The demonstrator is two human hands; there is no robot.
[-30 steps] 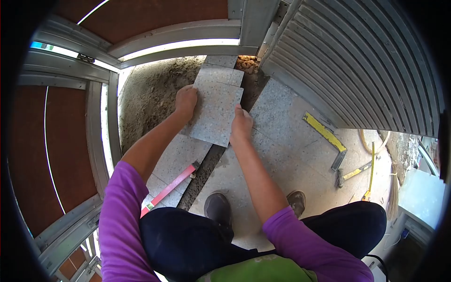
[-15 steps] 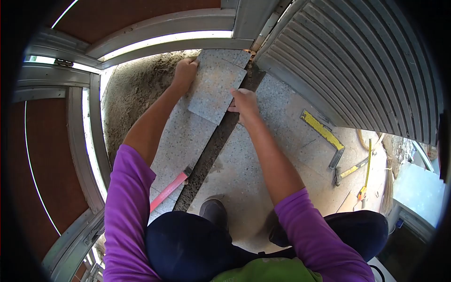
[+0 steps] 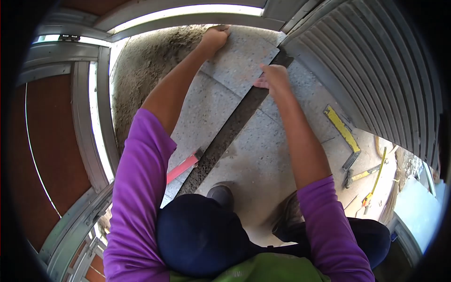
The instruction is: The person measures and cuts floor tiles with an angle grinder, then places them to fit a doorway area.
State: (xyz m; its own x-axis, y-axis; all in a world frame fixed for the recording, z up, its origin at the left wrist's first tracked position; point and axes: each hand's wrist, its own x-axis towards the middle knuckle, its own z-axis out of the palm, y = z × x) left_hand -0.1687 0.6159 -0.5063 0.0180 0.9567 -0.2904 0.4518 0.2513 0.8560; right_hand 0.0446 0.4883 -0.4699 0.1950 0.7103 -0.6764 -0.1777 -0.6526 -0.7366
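A grey speckled floor tile lies far forward, close to the metal door frame, at the end of a row of laid tiles. My left hand grips its far left edge beside the sand bed. My right hand holds its right edge, over the dark mortar gap between the tile rows. Both arms in purple sleeves are stretched forward.
A red level lies on the left tile row. A yellow square and a yellow tape measure lie on the right tiles. A corrugated metal shutter stands at right, and a metal door frame at left. My shoes rest on the tiles.
Both hands have carried the tile forward, from over the laid row to the far end by the door frame. My body has leaned forward with it.
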